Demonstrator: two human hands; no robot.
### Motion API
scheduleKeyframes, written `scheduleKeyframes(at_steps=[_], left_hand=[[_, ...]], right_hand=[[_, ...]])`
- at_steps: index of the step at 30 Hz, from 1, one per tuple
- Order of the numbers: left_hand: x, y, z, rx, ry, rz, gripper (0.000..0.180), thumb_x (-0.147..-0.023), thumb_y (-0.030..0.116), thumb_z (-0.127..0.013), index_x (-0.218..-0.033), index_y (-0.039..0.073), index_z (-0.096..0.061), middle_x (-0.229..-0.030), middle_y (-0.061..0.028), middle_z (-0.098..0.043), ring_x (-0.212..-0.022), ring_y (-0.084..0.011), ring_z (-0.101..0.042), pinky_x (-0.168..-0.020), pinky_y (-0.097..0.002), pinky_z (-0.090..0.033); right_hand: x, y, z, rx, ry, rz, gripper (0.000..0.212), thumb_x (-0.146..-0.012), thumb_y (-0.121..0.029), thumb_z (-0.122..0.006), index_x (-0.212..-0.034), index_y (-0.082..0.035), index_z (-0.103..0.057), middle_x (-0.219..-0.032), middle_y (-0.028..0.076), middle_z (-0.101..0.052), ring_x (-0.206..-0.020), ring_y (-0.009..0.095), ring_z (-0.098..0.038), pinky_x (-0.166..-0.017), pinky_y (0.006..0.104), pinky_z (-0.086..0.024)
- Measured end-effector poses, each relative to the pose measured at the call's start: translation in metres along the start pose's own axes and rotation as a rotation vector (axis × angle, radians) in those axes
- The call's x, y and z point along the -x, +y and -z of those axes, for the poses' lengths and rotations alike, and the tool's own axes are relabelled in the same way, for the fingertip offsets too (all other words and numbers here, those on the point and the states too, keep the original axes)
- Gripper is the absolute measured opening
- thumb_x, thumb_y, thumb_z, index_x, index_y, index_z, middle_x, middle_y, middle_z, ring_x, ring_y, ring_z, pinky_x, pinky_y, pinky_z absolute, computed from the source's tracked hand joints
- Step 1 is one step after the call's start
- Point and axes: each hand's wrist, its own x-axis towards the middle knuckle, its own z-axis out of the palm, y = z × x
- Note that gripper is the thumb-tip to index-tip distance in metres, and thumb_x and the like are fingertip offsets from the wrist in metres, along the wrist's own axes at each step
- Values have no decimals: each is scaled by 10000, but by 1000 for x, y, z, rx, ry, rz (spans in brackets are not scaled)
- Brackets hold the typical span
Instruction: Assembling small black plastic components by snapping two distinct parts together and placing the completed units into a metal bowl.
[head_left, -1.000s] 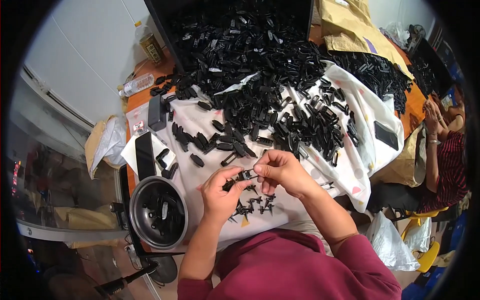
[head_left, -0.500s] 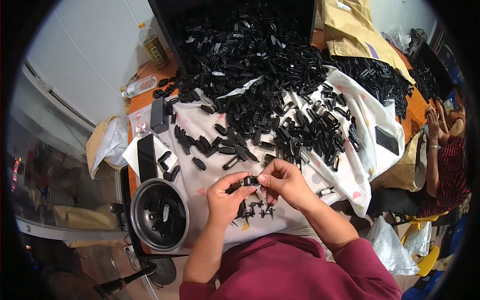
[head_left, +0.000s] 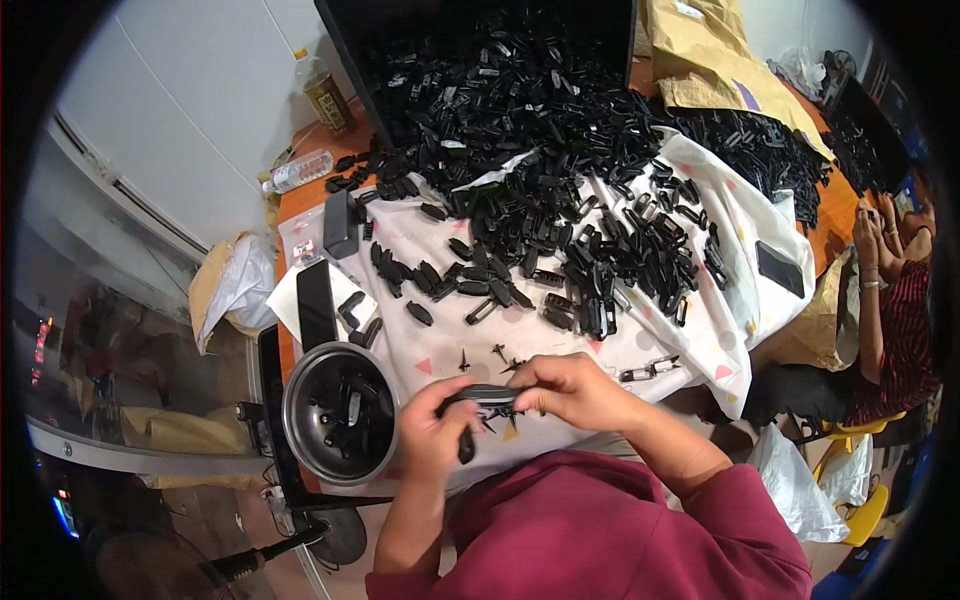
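Between both hands, close in front of me, is a slim, rounded black plastic part [head_left: 484, 394]. My left hand [head_left: 430, 432] is closed on its left end, and a dark piece [head_left: 466, 446] sticks down below those fingers; its kind cannot be made out. My right hand [head_left: 572, 388] pinches the right end between thumb and fingers. Small dark spiky pieces [head_left: 499, 351] lie on the cloth around the hands, some partly hidden behind them. Beyond spreads a big heap of similar black plastic parts [head_left: 520, 215]. Two pieces with pale middles [head_left: 650, 369] lie right of my right hand.
A metal bowl [head_left: 290, 425] holding black parts stands at the left, near a phone-like black slab [head_left: 316, 305]. Bottles [head_left: 327, 100] stand and lie at the back left. A phone [head_left: 778, 270] rests on the white cloth [head_left: 715, 375]. Another person [head_left: 893, 310] sits at the right.
Both hands have come lower and nearer to me. The held part now shows as a long rounded black shape. My view has shifted slightly, so the table appears farther right.
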Motion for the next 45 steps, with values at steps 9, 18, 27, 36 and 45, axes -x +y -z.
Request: scheduleKeyframes(at_steps=[9, 18, 27, 36, 45], left_hand=[[-5, 16, 67, -1314, 295, -294, 323, -688, 151, -681, -991, 58, -618, -1166, -120, -510, -1083, -308, -422, -931, -404, -327], [-92, -45, -3, -1232, 18, -124, 215, -701, 174, -668, -891, 76, -652, -995, -64, -598, -948, -273, -521, -810, -371, -426], [-122, -53, -60, -1308, -21, -56, 288, -691, 344, -680, -844, 103, -645, -928, -56, -600, -945, -251, -510, -795, -404, -403], [-117, -45, -54, -949, -121, -48, 189, -702, 166, -638, -865, 74, -614, -876, -83, -619, -837, -261, -577, -727, -394, -442], [-61, 38, -51, 397, -472, 362, 280, -754, -49, -610, -1030, -42, -566, -923, -96, -612, -780, -159, -608, -680, -257, -512]], right_hand=[[-73, 74, 22, 1038, 452, -130, 228, -700, -227, -639, -830, -41, -621, -820, 128, -595, -804, 295, -575, -660, 378, -475], [-32, 56, 27, 60, 644, -186, 381, -702, -38, -660, -1046, -33, -497, -783, 92, -610, -618, 202, -571, -491, 288, -448], [49, 41, 7, -513, 771, -314, 257, -796, 14, -578, -1039, -17, -499, -864, 91, -604, -740, 175, -627, -518, 244, -514], [54, 21, 7, -567, 847, -115, 218, -748, 67, -610, -933, -8, -522, -914, 122, -614, -821, 172, -606, -638, 262, -520], [5, -11, 13, -199, 560, 259, 266, -781, 54, -582, -1039, 20, -526, -1100, 146, -524, -979, 209, -536, -811, 303, -461]])
